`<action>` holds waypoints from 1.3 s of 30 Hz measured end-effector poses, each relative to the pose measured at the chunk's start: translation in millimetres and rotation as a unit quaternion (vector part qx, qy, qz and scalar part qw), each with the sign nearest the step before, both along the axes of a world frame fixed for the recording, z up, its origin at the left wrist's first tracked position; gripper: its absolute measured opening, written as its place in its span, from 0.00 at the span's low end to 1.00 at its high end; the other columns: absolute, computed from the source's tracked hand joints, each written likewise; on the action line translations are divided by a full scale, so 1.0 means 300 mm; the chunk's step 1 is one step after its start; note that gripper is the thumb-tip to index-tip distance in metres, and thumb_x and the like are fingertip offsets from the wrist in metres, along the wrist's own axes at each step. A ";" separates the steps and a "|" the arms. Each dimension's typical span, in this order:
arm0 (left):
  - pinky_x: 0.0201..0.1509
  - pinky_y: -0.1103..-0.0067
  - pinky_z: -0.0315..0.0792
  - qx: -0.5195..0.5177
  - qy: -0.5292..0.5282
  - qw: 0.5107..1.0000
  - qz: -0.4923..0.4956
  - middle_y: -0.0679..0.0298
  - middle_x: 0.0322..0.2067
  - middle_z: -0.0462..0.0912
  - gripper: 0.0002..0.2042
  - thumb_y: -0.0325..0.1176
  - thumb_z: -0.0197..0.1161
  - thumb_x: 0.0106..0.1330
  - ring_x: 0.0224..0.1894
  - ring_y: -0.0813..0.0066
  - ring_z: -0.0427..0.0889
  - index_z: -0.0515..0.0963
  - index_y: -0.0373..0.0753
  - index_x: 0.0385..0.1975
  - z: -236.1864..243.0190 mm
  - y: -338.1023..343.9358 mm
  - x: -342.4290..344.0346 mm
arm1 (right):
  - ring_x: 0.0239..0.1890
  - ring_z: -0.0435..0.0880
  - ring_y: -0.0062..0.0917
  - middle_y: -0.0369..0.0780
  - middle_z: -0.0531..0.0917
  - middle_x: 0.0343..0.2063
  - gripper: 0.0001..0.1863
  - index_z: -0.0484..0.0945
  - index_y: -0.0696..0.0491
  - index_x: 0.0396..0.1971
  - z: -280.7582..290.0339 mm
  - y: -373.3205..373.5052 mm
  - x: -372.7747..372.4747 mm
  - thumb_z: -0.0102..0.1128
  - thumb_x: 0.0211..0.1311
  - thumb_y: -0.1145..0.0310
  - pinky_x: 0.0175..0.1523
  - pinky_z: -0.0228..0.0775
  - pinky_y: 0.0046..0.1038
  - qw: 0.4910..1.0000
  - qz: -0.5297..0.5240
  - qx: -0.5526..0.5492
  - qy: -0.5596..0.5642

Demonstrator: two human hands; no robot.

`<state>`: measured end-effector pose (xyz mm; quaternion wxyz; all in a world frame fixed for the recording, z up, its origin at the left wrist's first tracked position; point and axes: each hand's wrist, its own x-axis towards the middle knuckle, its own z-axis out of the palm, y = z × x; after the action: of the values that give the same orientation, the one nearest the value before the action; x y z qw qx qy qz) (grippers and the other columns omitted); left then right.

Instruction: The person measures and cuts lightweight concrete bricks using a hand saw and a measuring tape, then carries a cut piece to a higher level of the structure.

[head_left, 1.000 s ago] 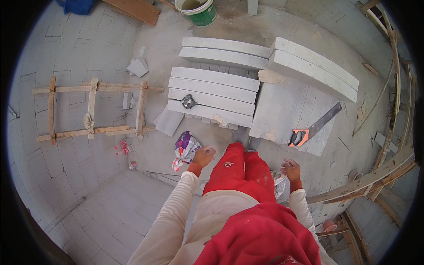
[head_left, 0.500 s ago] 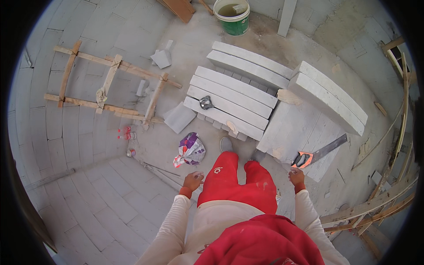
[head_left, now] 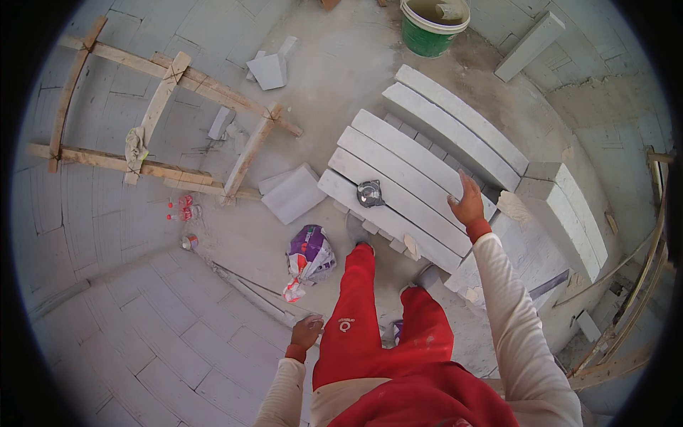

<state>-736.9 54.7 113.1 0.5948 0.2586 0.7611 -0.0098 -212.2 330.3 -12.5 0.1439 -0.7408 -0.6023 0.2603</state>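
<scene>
My right hand [head_left: 467,201] reaches out over the pale block slabs [head_left: 398,181], its fingers apart and holding nothing. It hovers near the right end of the slabs; I cannot tell whether it touches them. A small round dark tape measure [head_left: 369,193] lies on the slabs to its left. Beside my left thigh hangs my left hand [head_left: 307,331], loosely curled with no object visible in it. Under my right forearm, part of a handsaw blade [head_left: 548,285] shows; its handle is hidden. A purple and white bag [head_left: 311,250] stands on the floor ahead of my left hand.
A wooden ladder-like frame [head_left: 158,107] leans at the left wall. Loose block pieces [head_left: 295,193] lie on the floor. A green bucket [head_left: 427,35] stands at the back. More long blocks [head_left: 565,210] are stacked at right, with timber strips [head_left: 633,299] beyond.
My right hand has risen from beside my thigh and reached forward over the slabs, opening. My forearm now covers the saw handle. The view has shifted, and my left foot has stepped close to the slabs.
</scene>
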 end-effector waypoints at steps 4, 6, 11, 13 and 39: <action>0.44 0.77 0.83 -0.052 -0.068 0.980 0.181 0.55 0.45 0.88 0.17 0.34 0.60 0.70 0.40 0.67 0.91 0.81 0.31 0.54 -0.055 0.039 -0.115 | 0.72 0.65 0.47 0.50 0.68 0.70 0.51 0.56 0.46 0.76 -0.077 0.471 -0.130 0.76 0.53 0.67 0.75 0.61 0.42 0.995 0.055 0.039 -0.077; 0.44 0.76 0.83 -0.068 -0.078 0.971 0.215 0.54 0.46 0.88 0.18 0.34 0.59 0.70 0.42 0.67 0.91 0.80 0.31 0.55 -0.057 0.102 -0.163 | 0.73 0.63 0.47 0.49 0.66 0.72 0.53 0.54 0.44 0.78 -0.114 0.670 -0.194 0.76 0.53 0.65 0.75 0.60 0.43 0.991 0.062 0.054 -0.108; 0.44 0.76 0.82 -0.122 -0.057 0.951 0.279 0.52 0.48 0.86 0.20 0.35 0.58 0.72 0.43 0.66 0.90 0.77 0.29 0.58 -0.092 0.238 -0.224 | 0.78 0.55 0.42 0.45 0.58 0.76 0.57 0.48 0.44 0.79 -0.306 0.935 -0.354 0.76 0.53 0.58 0.77 0.53 0.48 0.970 0.033 0.067 -0.232; 0.44 0.76 0.82 -0.122 -0.050 0.967 0.216 0.52 0.48 0.86 0.20 0.35 0.57 0.73 0.44 0.66 0.90 0.76 0.29 0.59 -0.108 0.297 -0.229 | 0.79 0.52 0.40 0.44 0.57 0.76 0.57 0.48 0.47 0.79 -0.369 0.952 -0.400 0.75 0.53 0.57 0.78 0.48 0.49 0.962 0.001 0.043 -0.269; 0.41 0.77 0.80 -0.120 -0.046 0.942 0.309 0.53 0.47 0.87 0.19 0.34 0.54 0.70 0.43 0.65 0.90 0.77 0.31 0.58 -0.239 0.408 -0.301 | 0.63 0.75 0.44 0.49 0.75 0.58 0.49 0.64 0.56 0.61 -0.332 1.102 -0.402 0.84 0.40 0.58 0.65 0.68 0.42 0.944 0.100 -0.096 -0.300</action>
<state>-827.1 177.1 41.6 0.6299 -0.0628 0.7683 0.0952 -332.8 660.8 -112.1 -0.1422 -0.7312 -0.6603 0.0956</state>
